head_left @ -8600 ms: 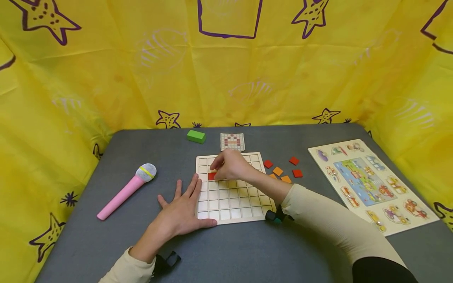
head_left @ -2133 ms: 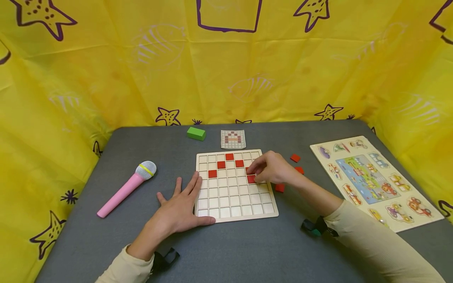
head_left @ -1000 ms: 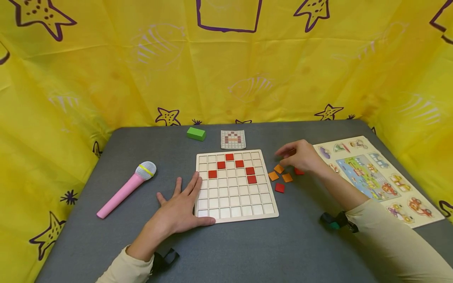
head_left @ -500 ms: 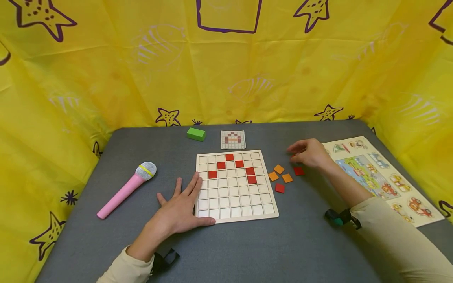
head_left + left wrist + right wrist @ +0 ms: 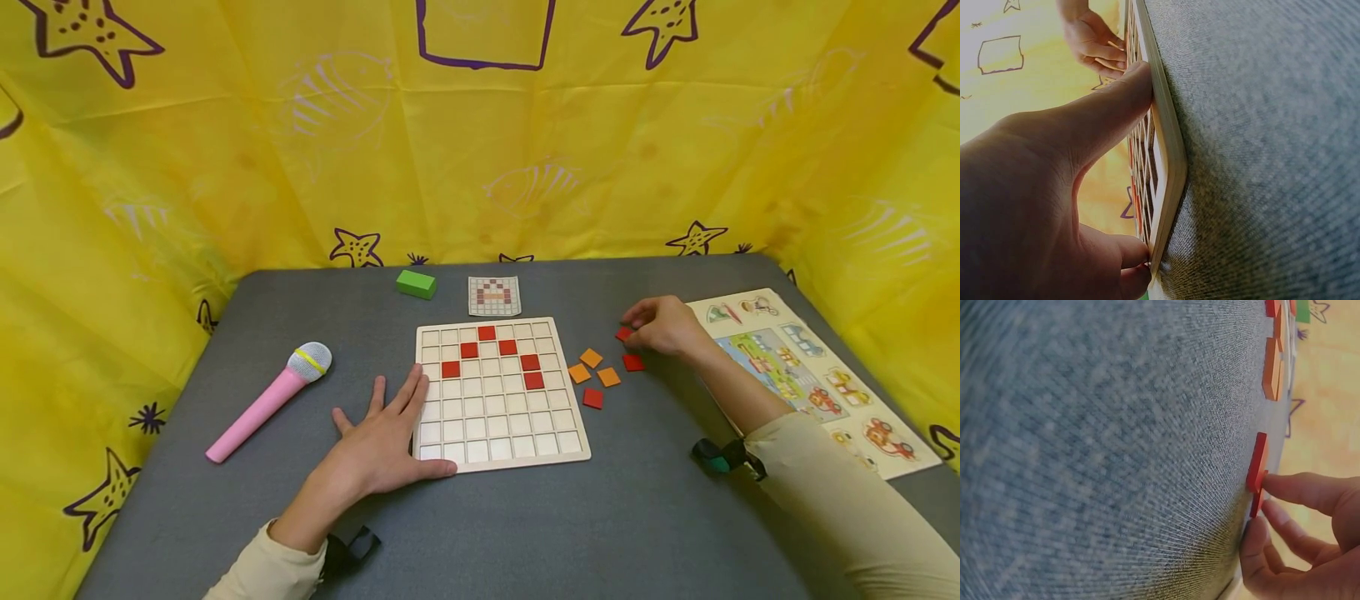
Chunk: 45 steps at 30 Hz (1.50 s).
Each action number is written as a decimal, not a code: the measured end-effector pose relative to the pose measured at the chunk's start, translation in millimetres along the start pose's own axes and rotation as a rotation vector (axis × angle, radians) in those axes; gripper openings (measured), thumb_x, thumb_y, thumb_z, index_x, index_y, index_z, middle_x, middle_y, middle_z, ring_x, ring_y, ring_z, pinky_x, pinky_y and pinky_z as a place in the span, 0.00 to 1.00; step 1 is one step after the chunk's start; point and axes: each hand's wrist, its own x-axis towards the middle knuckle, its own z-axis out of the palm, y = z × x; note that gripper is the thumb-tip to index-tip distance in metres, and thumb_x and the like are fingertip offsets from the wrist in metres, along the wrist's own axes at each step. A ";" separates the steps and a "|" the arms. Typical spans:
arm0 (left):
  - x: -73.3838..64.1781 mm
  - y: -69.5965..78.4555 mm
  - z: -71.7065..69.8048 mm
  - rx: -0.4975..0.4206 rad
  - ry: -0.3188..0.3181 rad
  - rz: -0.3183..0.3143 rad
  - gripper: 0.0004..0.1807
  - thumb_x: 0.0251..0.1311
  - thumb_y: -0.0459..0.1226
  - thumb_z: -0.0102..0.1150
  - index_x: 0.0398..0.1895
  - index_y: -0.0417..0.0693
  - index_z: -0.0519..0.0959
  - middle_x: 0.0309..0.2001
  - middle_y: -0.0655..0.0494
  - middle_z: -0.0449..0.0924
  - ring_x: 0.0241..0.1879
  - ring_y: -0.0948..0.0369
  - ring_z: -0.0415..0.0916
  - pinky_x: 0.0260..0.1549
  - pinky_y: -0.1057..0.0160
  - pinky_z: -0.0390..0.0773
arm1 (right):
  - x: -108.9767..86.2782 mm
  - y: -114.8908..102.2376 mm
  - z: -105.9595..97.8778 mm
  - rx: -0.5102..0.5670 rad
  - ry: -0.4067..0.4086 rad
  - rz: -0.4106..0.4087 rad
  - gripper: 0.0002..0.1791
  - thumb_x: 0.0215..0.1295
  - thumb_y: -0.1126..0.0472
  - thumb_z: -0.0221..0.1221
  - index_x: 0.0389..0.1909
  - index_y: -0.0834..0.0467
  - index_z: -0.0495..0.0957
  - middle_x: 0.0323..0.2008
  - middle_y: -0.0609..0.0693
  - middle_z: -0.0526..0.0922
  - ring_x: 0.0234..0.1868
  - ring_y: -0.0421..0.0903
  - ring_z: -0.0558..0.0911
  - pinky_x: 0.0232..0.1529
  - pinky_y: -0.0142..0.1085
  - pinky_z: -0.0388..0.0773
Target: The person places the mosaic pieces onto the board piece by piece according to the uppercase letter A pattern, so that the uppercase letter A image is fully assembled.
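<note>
A pale wooden grid board (image 5: 498,417) lies on the grey table, with several red tiles (image 5: 487,333) set in its upper cells. My left hand (image 5: 382,450) is spread at the board's lower left corner; in the left wrist view its thumb (image 5: 1129,87) rests on the rim. To the right of the board, my right hand (image 5: 667,325) pinches a red square tile (image 5: 624,333) at the table surface between thumb and fingers. The right wrist view shows this red tile (image 5: 1257,505) partly hidden behind a nearer red tile (image 5: 1258,462).
Several orange tiles (image 5: 591,358) and two more loose red tiles (image 5: 592,399) lie right of the board. Behind it are a pattern card (image 5: 493,296) and a green block (image 5: 416,284). A pink toy microphone (image 5: 262,412) lies left, a picture puzzle (image 5: 892,400) right.
My right hand has left the board, where two red tiles now sit in its right part, and moved right to the far loose red tile, closing its fingers on it. My left hand has stayed put.
</note>
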 end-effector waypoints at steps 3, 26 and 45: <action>0.1 -0.1 0.0 0.003 0.001 -0.001 0.71 0.48 0.76 0.65 0.87 0.55 0.42 0.87 0.61 0.30 0.82 0.33 0.31 0.55 0.08 0.35 | 0.0 -0.3 0.0 -0.008 -0.010 0.010 0.22 0.51 0.64 0.75 0.48 0.66 0.86 0.38 0.56 0.86 0.38 0.48 0.79 0.35 0.34 0.75; -2.2 1.7 -1.2 0.001 -0.002 -0.004 0.71 0.48 0.76 0.65 0.87 0.54 0.42 0.87 0.61 0.30 0.82 0.32 0.32 0.54 0.08 0.35 | -0.7 -1.0 -0.5 -0.038 -0.026 -0.013 0.19 0.52 0.66 0.72 0.48 0.64 0.89 0.37 0.54 0.90 0.36 0.48 0.79 0.33 0.35 0.75; -1.2 0.8 -0.7 0.007 0.002 0.000 0.71 0.48 0.76 0.65 0.87 0.54 0.42 0.87 0.61 0.30 0.82 0.32 0.32 0.55 0.08 0.35 | -2.1 -11.0 4.1 -0.039 -0.015 -0.031 0.19 0.55 0.67 0.70 0.49 0.64 0.89 0.43 0.60 0.90 0.41 0.51 0.81 0.37 0.35 0.76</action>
